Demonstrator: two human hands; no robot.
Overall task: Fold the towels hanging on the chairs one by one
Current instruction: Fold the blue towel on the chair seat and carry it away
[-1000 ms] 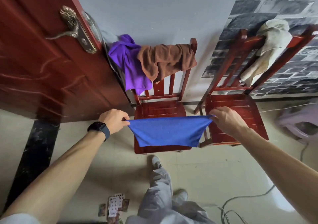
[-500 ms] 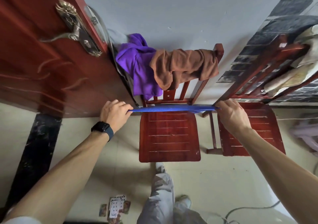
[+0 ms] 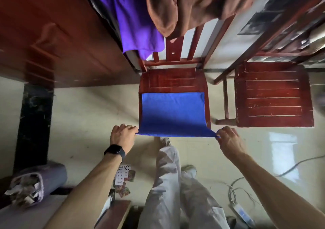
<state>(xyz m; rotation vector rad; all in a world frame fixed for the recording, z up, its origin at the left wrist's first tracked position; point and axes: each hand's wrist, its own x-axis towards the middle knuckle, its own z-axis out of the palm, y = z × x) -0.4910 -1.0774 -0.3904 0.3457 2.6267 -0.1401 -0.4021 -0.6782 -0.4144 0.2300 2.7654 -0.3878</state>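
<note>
The blue towel (image 3: 173, 112) lies flat on the front half of the chair seat (image 3: 175, 79), its near edge lifted past the seat's front edge; the left hand (image 3: 123, 137) and right hand (image 3: 228, 139) each pinch one near corner; it looks soft, light and floppy, so corners are best to hold; a pale purple bin (image 3: 52, 176) holds what looks like paper scraps.
</note>
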